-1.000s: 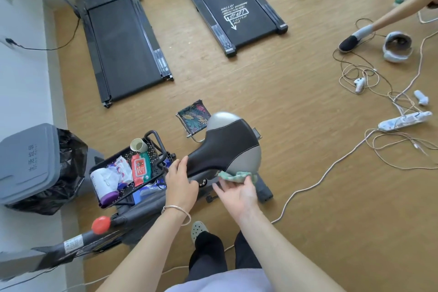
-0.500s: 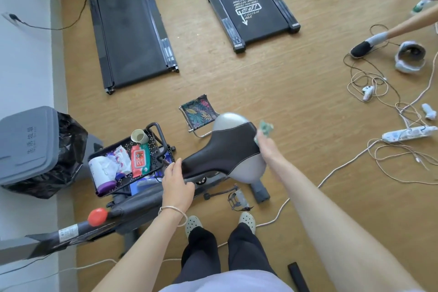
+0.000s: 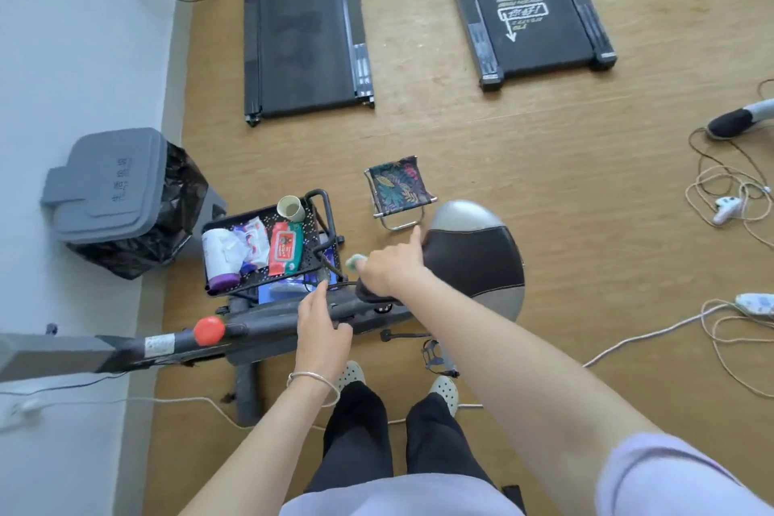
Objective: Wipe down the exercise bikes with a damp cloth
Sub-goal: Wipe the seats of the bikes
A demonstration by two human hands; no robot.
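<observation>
Left hand (image 3: 322,327): bare, no glove, nothing worn on the fingers (image 3: 312,300).
Bracelet (image 3: 313,382): a thin silver bangle, a plain loop behind the left fingers at the wrist, loose enough to sag toward the forearm.
Right hand (image 3: 387,268): bare, no ring or band showing behind its fingers (image 3: 414,237).
Forearms: both uncovered from the wrists back.
Sleeve (image 3: 678,473): pale lilac, short, plain fabric, far back from the right fingers on the upper arm.
Top (image 3: 398,501): same pale lilac, smooth, no print visible.
Trousers (image 3: 398,432): black, loose-legged.
Shoes (image 3: 445,388): pale cream clogs with rows of small round holes over the toes.
</observation>
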